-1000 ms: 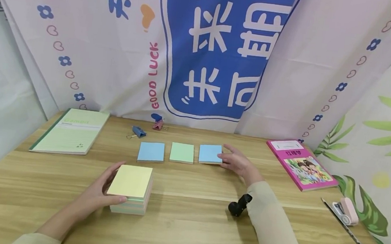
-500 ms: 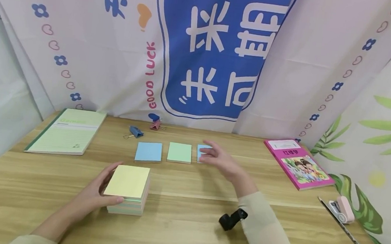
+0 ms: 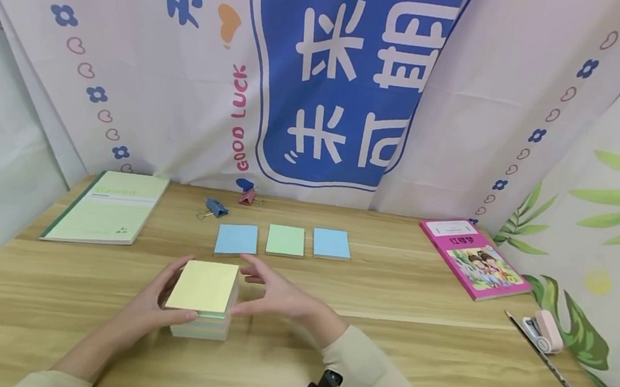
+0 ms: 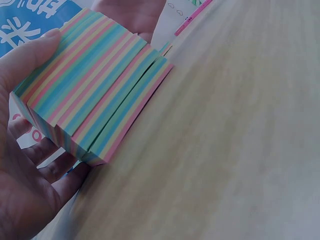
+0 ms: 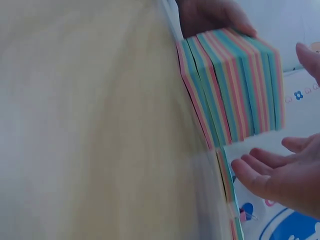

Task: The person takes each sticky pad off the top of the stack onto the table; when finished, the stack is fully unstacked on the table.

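Wooden table [image 3: 248,374], left fingers [image 4: 72,184] gripping note stack [image 3: 204,286], right fingers [image 3: 262,270] parted

what lies on the wood-grain table [image 3: 462,358]

from where i stand, the tabletop is pale brown with grain running left to right. near the left-centre sits a tall block of sticky notes [image 3: 203,295], yellow on top, its sides striped in several colours. beyond it, three thin pads make a row, well short of the far edge: a left blue pad [image 3: 236,239], a green pad [image 3: 285,241] and a right blue pad [image 3: 331,243], with gaps between. farther back are a blue binder clip [image 3: 216,207] and a pink binder clip [image 3: 248,196]. a pale green notebook [image 3: 107,207] lies far left, a pink book [image 3: 474,259] far right; nearer on the right, a pencil [image 3: 551,366] slants beside a pale pink stapler [image 3: 547,333].
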The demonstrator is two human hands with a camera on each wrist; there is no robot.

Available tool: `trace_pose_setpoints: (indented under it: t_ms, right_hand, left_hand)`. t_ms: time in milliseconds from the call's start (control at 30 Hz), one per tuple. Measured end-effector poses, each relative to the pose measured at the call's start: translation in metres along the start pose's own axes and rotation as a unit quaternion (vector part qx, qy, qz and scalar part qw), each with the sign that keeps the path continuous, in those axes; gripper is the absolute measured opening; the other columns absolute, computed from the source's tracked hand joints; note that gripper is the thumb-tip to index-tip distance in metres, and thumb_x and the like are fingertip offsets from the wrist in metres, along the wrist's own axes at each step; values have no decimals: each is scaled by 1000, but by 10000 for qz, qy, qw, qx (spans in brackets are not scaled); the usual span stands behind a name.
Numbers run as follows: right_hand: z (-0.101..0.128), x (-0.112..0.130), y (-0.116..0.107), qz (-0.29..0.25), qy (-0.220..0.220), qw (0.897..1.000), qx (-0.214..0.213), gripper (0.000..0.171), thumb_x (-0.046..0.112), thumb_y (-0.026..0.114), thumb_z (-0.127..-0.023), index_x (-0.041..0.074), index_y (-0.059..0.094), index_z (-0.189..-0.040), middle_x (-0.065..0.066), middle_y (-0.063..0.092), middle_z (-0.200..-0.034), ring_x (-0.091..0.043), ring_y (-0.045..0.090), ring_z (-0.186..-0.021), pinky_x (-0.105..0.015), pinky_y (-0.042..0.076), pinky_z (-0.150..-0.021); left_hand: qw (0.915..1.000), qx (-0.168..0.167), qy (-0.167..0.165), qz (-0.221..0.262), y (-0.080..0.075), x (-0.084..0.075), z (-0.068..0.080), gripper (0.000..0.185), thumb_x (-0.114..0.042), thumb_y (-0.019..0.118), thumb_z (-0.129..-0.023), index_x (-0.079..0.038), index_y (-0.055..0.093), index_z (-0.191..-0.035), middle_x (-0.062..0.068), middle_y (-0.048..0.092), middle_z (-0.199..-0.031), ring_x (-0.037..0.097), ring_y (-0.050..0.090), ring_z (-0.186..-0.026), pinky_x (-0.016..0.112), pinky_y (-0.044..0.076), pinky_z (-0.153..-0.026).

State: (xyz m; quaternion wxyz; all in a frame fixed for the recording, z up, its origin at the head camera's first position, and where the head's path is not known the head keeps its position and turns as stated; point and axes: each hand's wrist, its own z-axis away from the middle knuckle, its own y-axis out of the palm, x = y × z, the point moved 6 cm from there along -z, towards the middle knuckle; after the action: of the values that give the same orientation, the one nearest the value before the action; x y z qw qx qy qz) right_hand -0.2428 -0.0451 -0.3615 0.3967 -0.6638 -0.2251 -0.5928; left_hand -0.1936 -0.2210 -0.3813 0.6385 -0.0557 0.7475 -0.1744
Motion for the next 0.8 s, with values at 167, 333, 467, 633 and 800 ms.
trace_pose_setpoints:
  t_ms: [167, 333, 467, 633, 800]
  right_hand:
    - [-3, 0, 11, 73, 109, 9992, -377, 89, 17, 71, -70, 22, 13, -138, 0, 30, -130, -17, 30, -117, -31, 33, -89]
    - [-5, -2, 18, 69, 4, 9978, -657, 86, 15, 72, -70, 14, 18, -136, 2, 37, -121, -12, 36, -109, -31, 36, -86]
    - [-5, -5, 16, -20, -54, 9960, -888, 80, 13, 73, -68, 11, 26, -133, 4, 42, -114, -11, 41, -105, -32, 36, -86]
    - [-1, -6, 8, -105, -100, 9949, -1000, 81, 11, 73, -68, 8, 26, -133, 3, 45, -113, -13, 44, -104, -30, 36, -87]
    - [8, -9, -4, -989, -6, 9888, -1120, 83, -1, 69, -69, 11, 21, -135, -5, 53, -103, -15, 50, -91, -28, 41, -79]
  left_hand:
    - [10000, -32, 10, 14, 0, 1, -1, 83, -11, 68, -73, -13, 15, -137, 22, 27, -130, 33, 31, -111, 23, 39, -78]
    - [10000, -42, 12, -28, -1, 2, 1, 83, -10, 67, -73, -12, 14, -137, 20, 29, -129, 25, 36, -106, 24, 40, -77]
    - [10000, -34, 25, -75, 0, 1, 1, 83, -10, 68, -73, -11, 14, -137, 22, 30, -127, 30, 36, -107, 20, 38, -78]
    - [9999, 55, 103, -32, 3, -1, 0, 81, -10, 67, -74, -9, 15, -137, 26, 30, -127, 37, 31, -112, 13, 32, -81]
    - [9999, 107, 54, 29, 3, 0, 0, 79, -11, 66, -75, -8, 16, -136, 25, 29, -127, 37, 30, -113, 11, 31, -81]
